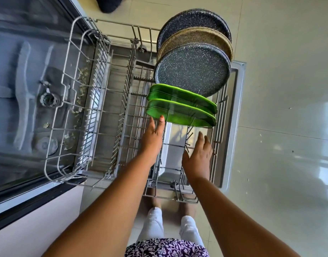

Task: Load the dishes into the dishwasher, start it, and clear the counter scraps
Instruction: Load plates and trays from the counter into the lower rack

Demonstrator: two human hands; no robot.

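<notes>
dishes stand on edge along the right side of the pulled-out lower rack (103, 101), which sits over the open dishwasher door (237, 108). at the far right corner three round speckled plates lean in a row: a dark plate (192, 19) farthest, a tan plate (196, 38) in the middle, a grey plate (192, 69) nearest. just in front of them two green plates stand side by side, the rear green plate (178, 95) and the front green plate (181, 115).

the left hand (153, 134) reaches out with straight fingers (161, 120) held close together, their tips touching the left end of the front green plate. the right hand (198, 154) hovers over the near right part of the rack, its fingers (201, 136) loosely spread and holding nothing.

pale food scraps (81, 84) lie on the floor of the dishwasher tub (20, 89) at the rack's left edge.
</notes>
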